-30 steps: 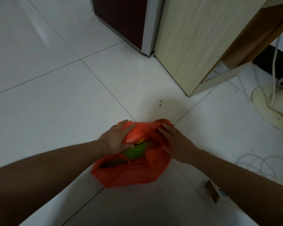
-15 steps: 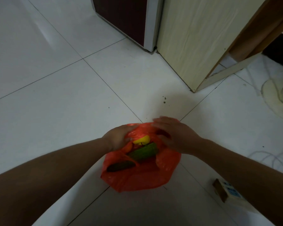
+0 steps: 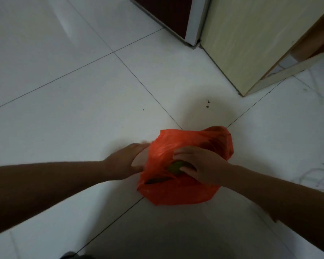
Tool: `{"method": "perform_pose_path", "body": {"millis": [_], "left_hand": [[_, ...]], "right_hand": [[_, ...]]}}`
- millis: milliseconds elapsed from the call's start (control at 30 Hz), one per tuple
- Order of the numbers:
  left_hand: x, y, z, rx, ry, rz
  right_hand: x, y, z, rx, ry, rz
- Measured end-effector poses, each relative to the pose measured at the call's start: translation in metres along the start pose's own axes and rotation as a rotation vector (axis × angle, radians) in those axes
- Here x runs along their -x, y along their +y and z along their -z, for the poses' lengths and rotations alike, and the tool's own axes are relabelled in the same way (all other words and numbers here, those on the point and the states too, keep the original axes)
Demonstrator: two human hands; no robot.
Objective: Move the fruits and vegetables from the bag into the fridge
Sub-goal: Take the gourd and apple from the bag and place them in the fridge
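An orange plastic bag [image 3: 178, 193] lies on the white tiled floor in front of me. My left hand [image 3: 127, 161] holds the bag's left edge. Inside the bag's mouth my right hand [image 3: 200, 165] curls its fingers round a green vegetable [image 3: 176, 166], of which only one end shows. A dark long vegetable [image 3: 156, 180] lies in the lower part of the opening. The fridge [image 3: 174, 17], dark red with a white edge, stands shut at the top of the view.
A pale wooden cabinet [image 3: 251, 40] stands right of the fridge, its corner reaching towards the bag. White cables [image 3: 318, 176] lie on the floor at the right. Small dark crumbs [image 3: 207, 103] dot the tile beyond the bag.
My right hand has gone from the bag's far rim down into the bag and closed round the green vegetable. The yellow fruit is hidden now. My left hand shifted to the bag's left edge.
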State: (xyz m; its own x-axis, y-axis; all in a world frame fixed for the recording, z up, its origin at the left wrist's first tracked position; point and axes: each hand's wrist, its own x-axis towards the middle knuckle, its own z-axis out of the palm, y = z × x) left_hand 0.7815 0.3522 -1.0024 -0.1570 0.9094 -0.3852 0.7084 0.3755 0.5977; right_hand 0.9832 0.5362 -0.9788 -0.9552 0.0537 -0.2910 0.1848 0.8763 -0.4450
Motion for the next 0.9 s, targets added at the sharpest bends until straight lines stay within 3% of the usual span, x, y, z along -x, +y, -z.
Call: {"method": "perform_pose_path", "body": {"millis": [67,167,300,600,900], "left_hand": [[0.012,-0.007,-0.014,0.073,0.028,0.116],[0.02,-0.017,-0.039,0.282,-0.059,0.286],[0.021,-0.016,-0.055,0.363,-0.179,0.312],[0.01,-0.007,-0.06,0.336,0.014,0.267],[0.01,0.016,-0.03,0.732,0.142,0.349]], "right_hand": [[0.001,-0.003,-0.005,0.0,0.003,0.019],[0.001,-0.004,-0.007,-0.001,-0.012,0.027],[0.002,-0.005,-0.01,0.034,-0.036,0.025],[0.014,-0.001,-0.011,0.043,-0.057,-0.025],[0.012,0.006,-0.004,0.048,-0.006,-0.063]]}}
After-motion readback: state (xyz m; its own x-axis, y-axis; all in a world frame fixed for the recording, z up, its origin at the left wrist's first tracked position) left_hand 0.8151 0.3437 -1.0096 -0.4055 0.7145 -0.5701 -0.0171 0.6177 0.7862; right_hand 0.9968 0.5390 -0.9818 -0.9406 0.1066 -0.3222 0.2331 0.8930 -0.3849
